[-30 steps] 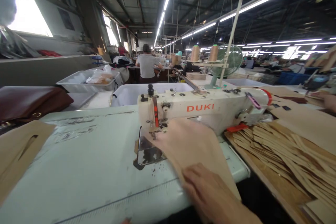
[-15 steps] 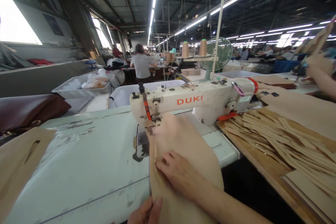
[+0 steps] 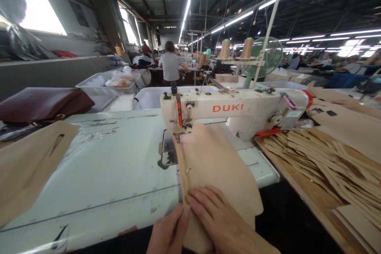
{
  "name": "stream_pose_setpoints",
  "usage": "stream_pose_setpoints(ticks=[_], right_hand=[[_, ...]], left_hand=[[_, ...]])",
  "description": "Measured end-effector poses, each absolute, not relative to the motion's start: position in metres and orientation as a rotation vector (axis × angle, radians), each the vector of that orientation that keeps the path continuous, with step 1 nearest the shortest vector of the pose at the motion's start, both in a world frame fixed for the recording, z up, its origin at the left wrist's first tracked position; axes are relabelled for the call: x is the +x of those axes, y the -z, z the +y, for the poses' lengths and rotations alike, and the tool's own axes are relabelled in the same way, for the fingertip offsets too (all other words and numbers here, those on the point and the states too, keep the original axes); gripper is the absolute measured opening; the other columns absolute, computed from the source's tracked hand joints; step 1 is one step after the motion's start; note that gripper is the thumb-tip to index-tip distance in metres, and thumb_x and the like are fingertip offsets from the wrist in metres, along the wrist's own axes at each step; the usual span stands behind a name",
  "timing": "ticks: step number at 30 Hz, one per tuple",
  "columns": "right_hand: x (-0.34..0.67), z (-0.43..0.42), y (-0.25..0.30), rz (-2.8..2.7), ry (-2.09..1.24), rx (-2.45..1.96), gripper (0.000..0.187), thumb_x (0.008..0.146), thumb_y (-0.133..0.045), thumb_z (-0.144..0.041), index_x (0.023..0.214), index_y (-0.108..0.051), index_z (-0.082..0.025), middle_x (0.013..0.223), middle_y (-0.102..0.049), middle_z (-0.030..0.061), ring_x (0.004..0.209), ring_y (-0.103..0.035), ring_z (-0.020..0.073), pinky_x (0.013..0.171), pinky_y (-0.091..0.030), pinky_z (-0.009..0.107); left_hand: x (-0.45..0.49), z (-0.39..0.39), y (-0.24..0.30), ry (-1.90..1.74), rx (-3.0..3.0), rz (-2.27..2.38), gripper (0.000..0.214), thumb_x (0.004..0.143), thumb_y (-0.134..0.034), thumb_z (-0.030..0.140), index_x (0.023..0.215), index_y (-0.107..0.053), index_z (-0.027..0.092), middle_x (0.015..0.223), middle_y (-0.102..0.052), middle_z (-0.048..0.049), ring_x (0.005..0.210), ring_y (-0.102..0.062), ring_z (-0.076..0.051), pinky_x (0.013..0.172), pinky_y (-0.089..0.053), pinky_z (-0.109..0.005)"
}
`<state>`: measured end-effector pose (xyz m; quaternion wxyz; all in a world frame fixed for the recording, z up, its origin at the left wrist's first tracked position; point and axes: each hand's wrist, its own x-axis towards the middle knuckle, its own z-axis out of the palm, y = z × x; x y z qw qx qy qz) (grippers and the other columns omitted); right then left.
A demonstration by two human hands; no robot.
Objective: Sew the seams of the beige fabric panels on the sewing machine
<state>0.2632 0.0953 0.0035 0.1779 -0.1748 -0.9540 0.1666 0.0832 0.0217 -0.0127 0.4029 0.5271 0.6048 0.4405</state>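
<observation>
Lying flat on the bench [image 3: 104,166] from the presser foot [image 3: 177,137] at 12 o'clock back to 6, a tan panel [image 3: 214,162] is pinned under left hand [image 3: 168,234] and right hand [image 3: 218,220], fingers [image 3: 205,200] outstretched, nothing gripped; its seam edge is best kept straight, pressure even.

Ceiling strip lights [image 3: 188,6], bright windows [image 3: 41,12] along left wall [image 3: 53,41].

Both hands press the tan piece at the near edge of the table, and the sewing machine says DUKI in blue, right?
Not blue: the head view shows DUKI on the sewing machine in orange-red. The left hand and right hand do press the tan piece at the table's near edge.
</observation>
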Motion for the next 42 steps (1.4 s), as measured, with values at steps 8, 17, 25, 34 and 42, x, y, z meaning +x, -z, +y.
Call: stream_pose_setpoints(ticks=[8, 17, 25, 34, 42], right_hand=[[0.258, 0.103, -0.026, -2.315, -0.971, -0.736, 0.024, 0.102, -0.042, -0.022, 0.100, -0.066, -0.023, 0.097, -0.069, 0.0000, 0.096, -0.061, 0.0145, 0.090, -0.044, 0.027], [0.253, 0.098, -0.022, -2.291, -0.944, -0.727, 0.016, 0.100, -0.049, -0.019, 0.103, -0.065, -0.021, 0.098, -0.069, 0.0009, 0.094, -0.060, 0.0151, 0.087, -0.044, 0.029], [0.247, 0.090, 0.008, -2.246, -0.679, -0.568, 0.032, 0.083, -0.065, -0.002, 0.111, -0.059, -0.018, 0.105, -0.065, 0.0074, 0.104, -0.056, 0.0216, 0.090, -0.050, 0.034], [0.246, 0.098, 0.006, -1.970, -0.573, -0.481, 0.023, 0.102, -0.045, -0.031, 0.098, -0.063, -0.019, 0.089, -0.071, 0.0057, 0.085, -0.065, 0.0171, 0.077, -0.052, 0.029], [0.236, 0.102, 0.021, -2.099, -0.319, -0.379, 0.044, 0.106, -0.026, -0.043, 0.099, -0.061, -0.018, 0.085, -0.072, 0.0048, 0.084, -0.066, 0.0158, 0.075, -0.053, 0.027]], left_hand=[[0.063, 0.016, 0.017, -1.120, 1.085, 1.447, 0.059, 0.098, -0.041, 0.063, 0.078, -0.069, 0.015, 0.064, -0.068, -0.0051, 0.059, -0.066, -0.018, 0.055, -0.053, -0.025], [0.079, 0.021, 0.002, -1.225, 0.555, 1.169, 0.059, 0.076, -0.075, 0.062, 0.103, -0.074, 0.010, 0.101, -0.075, -0.0154, 0.097, -0.071, -0.032, 0.085, -0.059, -0.040], [0.085, 0.022, 0.004, -1.275, 0.738, 1.303, 0.045, 0.094, -0.057, 0.056, 0.106, -0.069, 0.014, 0.101, -0.073, -0.0091, 0.094, -0.071, -0.024, 0.090, -0.054, -0.044], [0.020, 0.032, 0.001, -1.077, 1.574, 1.777, 0.041, 0.091, -0.060, 0.054, 0.124, -0.061, 0.031, 0.097, -0.074, 0.0012, 0.082, -0.073, -0.021, 0.081, -0.057, -0.031], [-0.001, 0.102, -0.001, -0.788, 2.921, 1.526, 0.030, 0.101, -0.038, 0.016, 0.120, -0.061, 0.021, 0.120, -0.065, -0.0089, 0.112, -0.059, -0.027, 0.094, -0.052, -0.044]])
